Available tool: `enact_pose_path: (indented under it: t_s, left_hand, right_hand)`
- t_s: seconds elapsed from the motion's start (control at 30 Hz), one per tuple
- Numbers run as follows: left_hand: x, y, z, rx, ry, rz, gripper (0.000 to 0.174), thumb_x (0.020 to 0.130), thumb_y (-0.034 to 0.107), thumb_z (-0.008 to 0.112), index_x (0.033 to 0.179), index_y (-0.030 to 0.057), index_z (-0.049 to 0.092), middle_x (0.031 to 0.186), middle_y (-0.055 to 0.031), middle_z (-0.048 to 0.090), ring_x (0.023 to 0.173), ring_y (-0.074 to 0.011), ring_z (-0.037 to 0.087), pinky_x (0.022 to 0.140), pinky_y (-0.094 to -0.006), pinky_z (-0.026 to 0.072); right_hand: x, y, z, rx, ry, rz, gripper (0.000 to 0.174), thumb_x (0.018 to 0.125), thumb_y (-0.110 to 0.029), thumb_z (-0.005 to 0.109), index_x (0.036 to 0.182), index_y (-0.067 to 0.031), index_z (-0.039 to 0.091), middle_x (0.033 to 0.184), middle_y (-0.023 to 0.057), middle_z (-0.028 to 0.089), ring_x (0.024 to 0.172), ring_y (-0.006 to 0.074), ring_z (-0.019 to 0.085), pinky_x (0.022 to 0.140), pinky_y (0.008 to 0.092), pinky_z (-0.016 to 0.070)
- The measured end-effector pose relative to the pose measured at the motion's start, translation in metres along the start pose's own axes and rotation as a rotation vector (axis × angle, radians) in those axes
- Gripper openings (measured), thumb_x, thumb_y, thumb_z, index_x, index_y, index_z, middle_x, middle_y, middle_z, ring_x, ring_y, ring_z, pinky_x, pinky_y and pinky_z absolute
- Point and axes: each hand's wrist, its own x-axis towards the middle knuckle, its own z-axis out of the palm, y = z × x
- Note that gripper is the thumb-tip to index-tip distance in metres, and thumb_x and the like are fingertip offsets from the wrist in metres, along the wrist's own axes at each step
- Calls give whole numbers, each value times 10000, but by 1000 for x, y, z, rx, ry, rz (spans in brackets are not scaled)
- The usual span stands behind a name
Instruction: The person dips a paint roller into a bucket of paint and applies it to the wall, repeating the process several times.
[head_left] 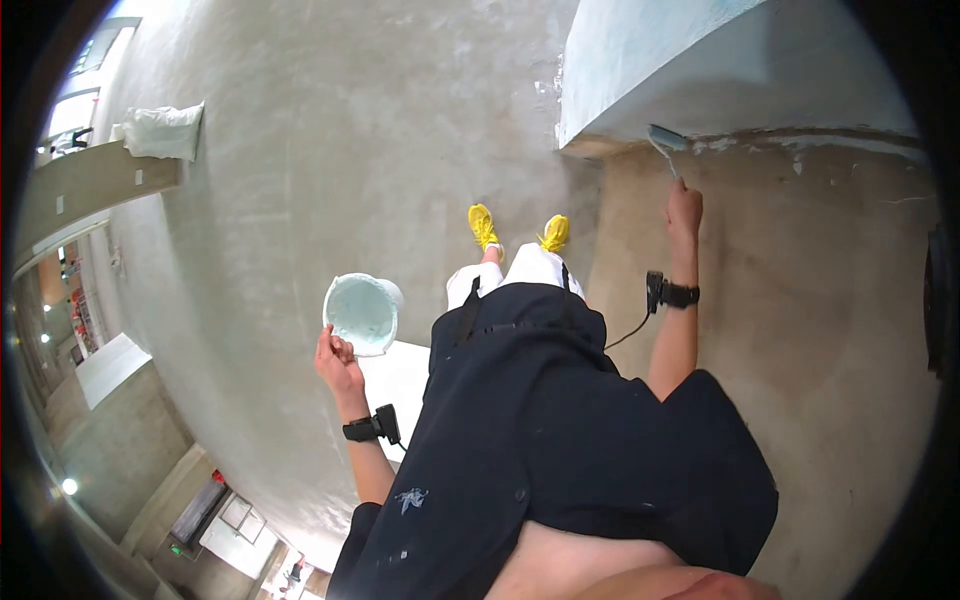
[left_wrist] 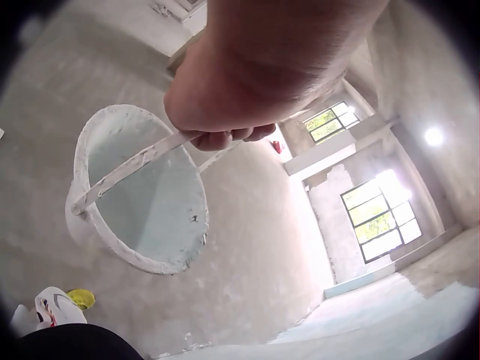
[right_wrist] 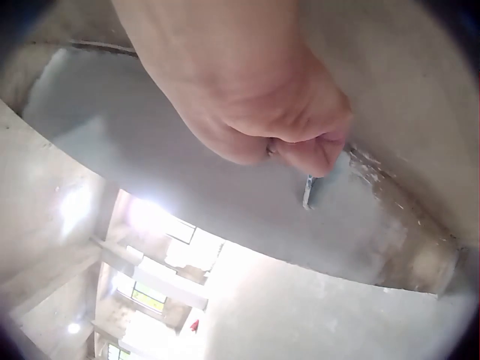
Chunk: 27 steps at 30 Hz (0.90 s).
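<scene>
My left hand [head_left: 340, 368] holds a white bucket [head_left: 396, 300] by its handle; in the left wrist view the curled fingers of the hand [left_wrist: 262, 75] grip the handle [left_wrist: 135, 166] above the bucket's coated rim [left_wrist: 79, 161]. Pale paint lines the inside. My right hand [head_left: 684, 208] grips a small paint roller [head_left: 667, 137], whose head lies against the lower edge of the pale painted surface [head_left: 650, 75]. In the right wrist view the fist [right_wrist: 277, 112] hides most of the roller, and only a bit of its metal frame [right_wrist: 307, 193] shows.
Bare brownish wall [head_left: 800, 300] runs below the painted surface. Grey concrete floor [head_left: 300, 150] lies around the yellow shoes [head_left: 483, 226]. A white bag [head_left: 165, 132] rests on a ledge at the far left. Windows [left_wrist: 381, 214] stand in the background.
</scene>
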Motion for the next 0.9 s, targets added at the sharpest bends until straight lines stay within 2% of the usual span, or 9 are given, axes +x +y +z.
enact_pose_path:
  t_s: [0.17,0.23,0.27,0.43,0.47,0.53,0.67,0.73,0.9]
  left_hand:
    - [1,-1,-2,-1,3,-15,211,934,135,520,1027,-51,556,585,25,407,468,-45,275,440,-220,230]
    - [-2,0,2,-14,-6,-8,213,932,133,523,1033,-52,556,586,26,408,475,-44,278,444,-220,233]
    - [-1,0,3,-18,-10,-8,213,932,133,523,1033,-52,556,586,26,408,475,-44,278,444,-220,233]
    - [-7,7,9,13,-21,16,214,928,134,522,1021,-55,560,585,26,404,478,-45,284,445,-218,233]
    - [-8,8,10,19,-20,27,214,928,134,522,1021,-55,560,585,26,404,478,-45,284,445,-218,233]
    - [-11,8,12,29,-15,38,206,927,136,522,1000,-51,567,581,26,402,476,-45,289,445,-214,232]
    - [-17,11,17,38,-4,50,200,927,139,524,984,-46,572,578,27,402,472,-44,288,442,-211,234]
    - [-15,10,17,28,13,50,198,924,139,529,982,-45,572,577,27,402,468,-44,287,439,-209,235]
    - [-11,5,11,-7,13,49,187,918,131,538,977,-42,576,573,23,406,460,-45,288,432,-212,237]
  right_hand:
    - [-58,-15,-35,-182,121,-120,502,922,-336,456,711,97,599,693,243,627,685,374,626,677,467,451]
    - [-36,10,-19,-122,109,-165,514,932,-355,453,613,42,523,528,126,536,467,248,519,487,409,407]
    - [-22,18,-7,-122,113,-168,514,932,-355,453,613,42,523,528,126,536,467,248,519,487,409,407]
    - [53,37,66,-271,69,-132,373,875,-257,494,854,87,639,805,259,650,767,354,664,681,430,515]
    - [60,37,77,-261,62,-130,373,875,-257,494,854,87,639,805,259,650,767,354,664,681,430,515]
    - [67,35,97,-414,-110,-175,361,875,-214,486,961,114,609,1050,298,604,994,439,587,870,471,478]
    - [64,47,128,-580,-116,-140,314,873,-186,490,1003,66,623,1055,259,619,1005,408,595,861,462,489]
    - [58,47,131,-728,-132,-327,277,882,-160,482,1027,17,637,1042,212,639,995,372,612,835,453,504]
    - [58,37,126,-854,-72,-415,249,896,-135,462,997,-6,648,992,174,661,948,337,638,781,441,521]
